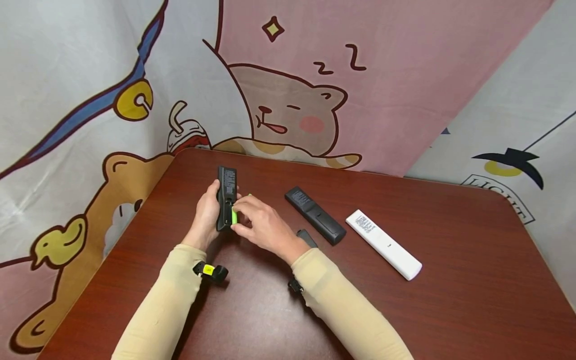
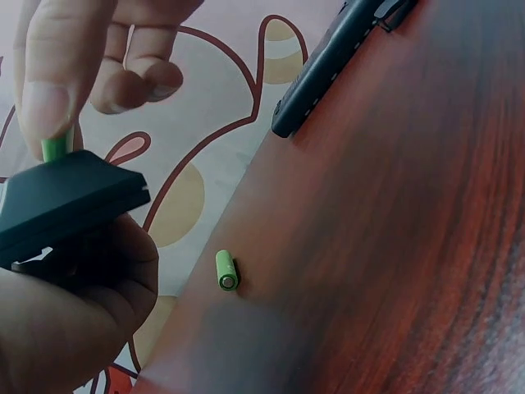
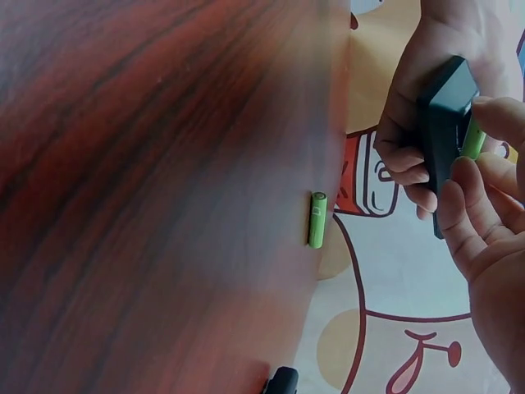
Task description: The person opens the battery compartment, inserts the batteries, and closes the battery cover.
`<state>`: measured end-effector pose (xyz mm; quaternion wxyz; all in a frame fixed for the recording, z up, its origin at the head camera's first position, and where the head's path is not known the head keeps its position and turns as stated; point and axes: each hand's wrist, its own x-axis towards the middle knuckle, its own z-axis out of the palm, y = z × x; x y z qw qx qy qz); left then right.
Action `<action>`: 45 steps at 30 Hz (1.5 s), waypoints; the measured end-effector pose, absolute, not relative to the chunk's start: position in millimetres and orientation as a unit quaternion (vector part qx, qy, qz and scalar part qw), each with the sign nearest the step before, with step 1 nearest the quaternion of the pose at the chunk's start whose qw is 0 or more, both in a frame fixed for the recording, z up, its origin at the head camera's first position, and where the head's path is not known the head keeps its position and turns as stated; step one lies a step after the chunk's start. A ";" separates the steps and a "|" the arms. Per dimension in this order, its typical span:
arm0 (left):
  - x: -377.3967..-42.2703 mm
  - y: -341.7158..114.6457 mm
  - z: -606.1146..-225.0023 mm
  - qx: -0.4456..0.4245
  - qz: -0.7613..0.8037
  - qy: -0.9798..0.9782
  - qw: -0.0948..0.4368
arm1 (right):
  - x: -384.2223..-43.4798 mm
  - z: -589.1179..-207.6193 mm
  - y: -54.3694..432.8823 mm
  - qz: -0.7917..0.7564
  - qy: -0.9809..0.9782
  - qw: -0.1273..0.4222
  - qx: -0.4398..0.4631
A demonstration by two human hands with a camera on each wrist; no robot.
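My left hand [image 1: 206,215] grips a black remote control [image 1: 229,182], its back turned up and its battery compartment uncovered. At the compartment, my right hand [image 1: 265,222] pinches a green battery [image 1: 234,216] between thumb and fingers. In the right wrist view this battery [image 3: 473,139] lies along the remote's open side; how far it is seated cannot be told. A second green battery [image 2: 227,272] lies loose on the table, also visible in the right wrist view [image 3: 317,220]. My right hand mostly hides it from the head view.
Right of my hands, another black remote [image 1: 315,215] lies back up on the brown table [image 1: 472,280]. Beyond it is a white remote [image 1: 384,244]. A small dark piece [image 1: 307,238] is partly hidden by my right wrist. A cartoon-printed cloth [image 1: 382,100] hangs behind the table.
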<state>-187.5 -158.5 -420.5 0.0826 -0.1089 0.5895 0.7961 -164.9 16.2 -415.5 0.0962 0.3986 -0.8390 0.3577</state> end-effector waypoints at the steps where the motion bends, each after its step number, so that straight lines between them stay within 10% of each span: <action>1: -187.3 -158.2 -420.0 -0.110 0.796 0.589 0.084 | -164.8 -415.4 15.8 0.356 -0.839 0.096 0.400; 45: -185.0 -150.2 -413.3 -0.080 0.810 0.573 0.100 | -169.0 -417.9 18.9 0.383 -0.839 0.084 0.378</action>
